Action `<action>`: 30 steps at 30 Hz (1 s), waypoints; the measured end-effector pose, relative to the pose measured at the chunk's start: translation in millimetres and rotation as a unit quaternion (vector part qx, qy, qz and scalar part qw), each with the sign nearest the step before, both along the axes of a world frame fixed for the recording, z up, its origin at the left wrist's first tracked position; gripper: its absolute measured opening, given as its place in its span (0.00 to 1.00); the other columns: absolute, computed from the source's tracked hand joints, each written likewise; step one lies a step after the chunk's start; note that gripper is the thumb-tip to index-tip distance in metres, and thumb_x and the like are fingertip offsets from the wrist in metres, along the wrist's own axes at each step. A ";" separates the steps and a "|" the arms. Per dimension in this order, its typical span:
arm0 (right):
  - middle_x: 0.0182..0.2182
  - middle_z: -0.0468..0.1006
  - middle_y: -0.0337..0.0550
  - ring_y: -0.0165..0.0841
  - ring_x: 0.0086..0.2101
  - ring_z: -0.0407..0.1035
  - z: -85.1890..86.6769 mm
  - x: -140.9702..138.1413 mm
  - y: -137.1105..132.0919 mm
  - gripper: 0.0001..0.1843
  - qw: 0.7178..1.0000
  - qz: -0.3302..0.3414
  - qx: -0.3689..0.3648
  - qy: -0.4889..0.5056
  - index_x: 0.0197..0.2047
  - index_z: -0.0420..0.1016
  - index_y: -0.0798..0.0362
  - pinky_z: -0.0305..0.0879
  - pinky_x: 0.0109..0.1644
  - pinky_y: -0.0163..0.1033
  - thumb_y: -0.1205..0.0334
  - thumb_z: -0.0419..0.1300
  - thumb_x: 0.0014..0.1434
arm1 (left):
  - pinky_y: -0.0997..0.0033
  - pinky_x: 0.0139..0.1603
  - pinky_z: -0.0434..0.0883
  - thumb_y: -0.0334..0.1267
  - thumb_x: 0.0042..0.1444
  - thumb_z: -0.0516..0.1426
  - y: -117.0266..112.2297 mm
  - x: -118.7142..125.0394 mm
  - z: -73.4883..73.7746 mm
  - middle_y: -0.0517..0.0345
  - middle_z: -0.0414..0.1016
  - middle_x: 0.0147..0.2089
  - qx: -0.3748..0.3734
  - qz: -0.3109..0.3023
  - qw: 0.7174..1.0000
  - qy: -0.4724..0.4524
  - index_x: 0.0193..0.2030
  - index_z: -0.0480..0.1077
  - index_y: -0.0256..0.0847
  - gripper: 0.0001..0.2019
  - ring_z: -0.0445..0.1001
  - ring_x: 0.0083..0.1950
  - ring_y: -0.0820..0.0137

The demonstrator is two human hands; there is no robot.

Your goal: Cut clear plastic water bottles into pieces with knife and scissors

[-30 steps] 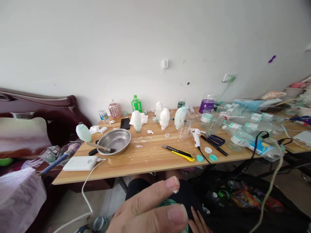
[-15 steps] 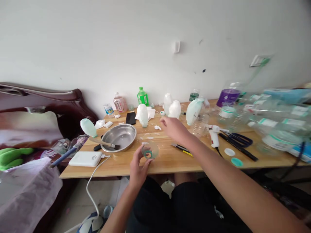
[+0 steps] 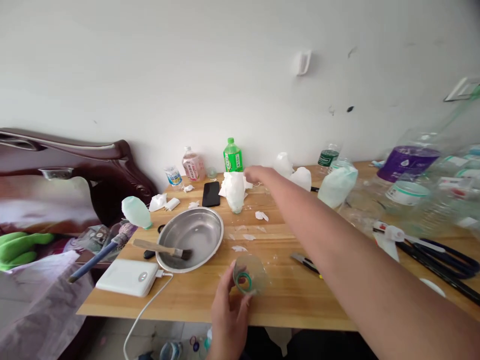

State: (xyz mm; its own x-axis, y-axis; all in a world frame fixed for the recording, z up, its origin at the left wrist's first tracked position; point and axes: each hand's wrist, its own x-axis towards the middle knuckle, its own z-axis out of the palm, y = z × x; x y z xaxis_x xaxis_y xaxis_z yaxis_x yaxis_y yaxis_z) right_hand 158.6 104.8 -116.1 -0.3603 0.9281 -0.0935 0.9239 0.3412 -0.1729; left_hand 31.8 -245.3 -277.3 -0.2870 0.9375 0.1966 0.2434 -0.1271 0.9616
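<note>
My left hand [image 3: 231, 312] holds a clear plastic piece [image 3: 257, 275] with a green ring, which looks like a cut-off bottle top, above the table's front edge. My right hand [image 3: 258, 174] reaches far across the table, beside a white paper-covered form [image 3: 234, 192] and close to white paper sheets [image 3: 247, 184]. Its fingertips are small and partly hidden, so their grip is unclear. A steel basin [image 3: 198, 232] with a wooden-handled brush [image 3: 161, 248] across its rim sits left of my hands. Torn paper scraps [image 3: 261, 216] lie between basin and right arm.
A white power bank [image 3: 129, 277] with a cable lies front left. A phone [image 3: 211, 194] and a green bottle [image 3: 233, 156] are farther back. Under my right forearm is a cutter knife [image 3: 305, 262]. Clear bottles [image 3: 408, 162] and a glue gun [image 3: 388, 235] crowd the right.
The view has moved closer to the table and turned left. My right hand has reached farther back, towards the white paper. My left hand still holds the plastic piece.
</note>
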 end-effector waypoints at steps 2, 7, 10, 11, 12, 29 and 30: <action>0.52 0.74 0.48 0.39 0.49 0.71 12.9 -3.3 17.8 0.17 1.000 -0.008 0.014 -0.003 0.52 0.72 0.55 0.69 0.53 0.51 0.55 0.59 0.65 | 0.53 0.63 0.69 0.33 0.55 0.60 -1.3 -3.0 -4.0 0.45 0.73 0.61 -0.003 -0.004 1.000 0.013 0.61 0.67 0.45 0.26 0.73 0.61 0.59; 0.52 0.74 0.50 0.40 0.50 0.71 51.9 -6.7 45.2 0.17 0.996 -0.034 0.078 0.006 0.52 0.72 0.57 0.68 0.54 0.52 0.56 0.60 0.64 | 0.53 0.65 0.68 0.32 0.54 0.60 -4.7 -5.7 -4.5 0.46 0.74 0.61 0.012 -0.027 0.999 0.043 0.61 0.68 0.45 0.26 0.71 0.62 0.58; 0.58 0.68 0.54 0.42 0.54 0.67 71.5 -6.5 48.2 0.21 0.988 -0.051 0.142 0.033 0.58 0.67 0.58 0.65 0.58 0.52 0.57 0.58 0.65 | 0.53 0.66 0.66 0.34 0.55 0.60 -4.6 -3.3 2.8 0.48 0.74 0.61 0.006 -0.018 0.999 0.032 0.61 0.67 0.46 0.25 0.71 0.63 0.59; 0.60 0.66 0.57 0.44 0.55 0.67 76.4 -6.6 47.9 0.23 0.986 -0.052 0.154 0.042 0.59 0.66 0.59 0.64 0.58 0.51 0.57 0.58 0.65 | 0.53 0.66 0.66 0.34 0.55 0.60 -4.0 -1.8 5.8 0.48 0.74 0.61 0.002 -0.016 1.000 0.025 0.61 0.67 0.46 0.25 0.71 0.63 0.59; 0.61 0.65 0.60 0.45 0.55 0.67 80.4 -6.9 47.5 0.25 0.984 -0.050 0.161 0.050 0.61 0.64 0.61 0.64 0.58 0.49 0.58 0.59 0.63 | 0.53 0.66 0.66 0.34 0.55 0.60 -3.3 -0.2 8.7 0.48 0.74 0.60 -0.002 -0.014 1.000 0.017 0.61 0.67 0.46 0.26 0.71 0.62 0.59; 0.53 0.72 0.59 0.49 0.52 0.67 159.9 -17.8 65.0 0.23 0.969 -0.030 0.243 0.042 0.54 0.71 0.62 0.63 0.55 0.49 0.64 0.63 0.56 | 0.63 0.61 0.72 0.23 0.50 0.57 4.5 -1.7 2.1 0.53 0.76 0.59 0.042 -0.078 0.993 0.074 0.64 0.64 0.49 0.33 0.74 0.60 0.63; 0.53 0.72 0.59 0.49 0.52 0.67 164.2 -15.6 64.3 0.25 0.967 -0.026 0.250 0.033 0.55 0.70 0.62 0.63 0.55 0.50 0.63 0.64 0.54 | 0.63 0.61 0.72 0.23 0.51 0.58 4.4 -2.1 1.7 0.52 0.76 0.59 0.046 -0.079 0.993 0.078 0.64 0.64 0.49 0.33 0.74 0.61 0.63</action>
